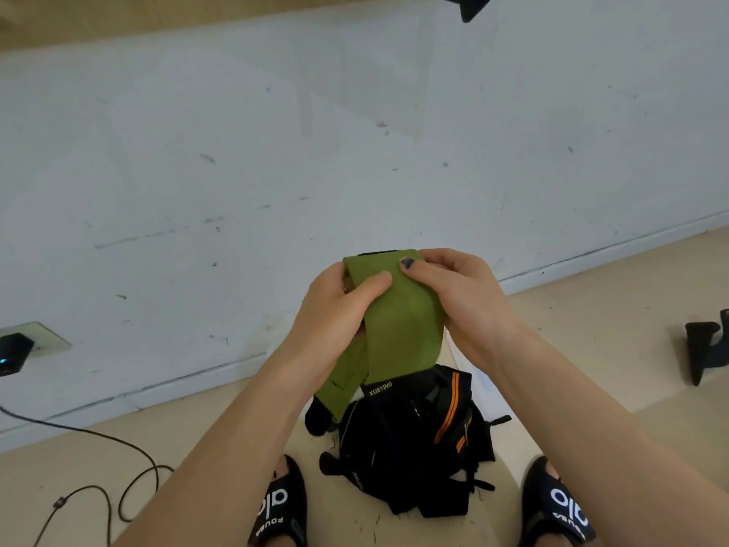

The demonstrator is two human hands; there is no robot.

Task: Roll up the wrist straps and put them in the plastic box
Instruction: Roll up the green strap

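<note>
A green wrist strap (398, 329) is held up in front of me by both hands. My left hand (335, 309) grips its upper left edge with the thumb pressed on the front. From the right, my right hand (461, 298) pinches the top, thumb on the fabric. The strap's lower end hangs down with a black tip (315, 420) near the floor. Below lies a pile of black straps with orange stripes (418, 444) on the floor between my feet. No plastic box is in view.
A white wall (355, 152) rises straight ahead above a beige floor (611, 329). A black cable (98, 475) curls on the floor at left, near a wall socket (35, 341). A black object (706, 349) lies at the right edge. My slippers (280, 507) flank the pile.
</note>
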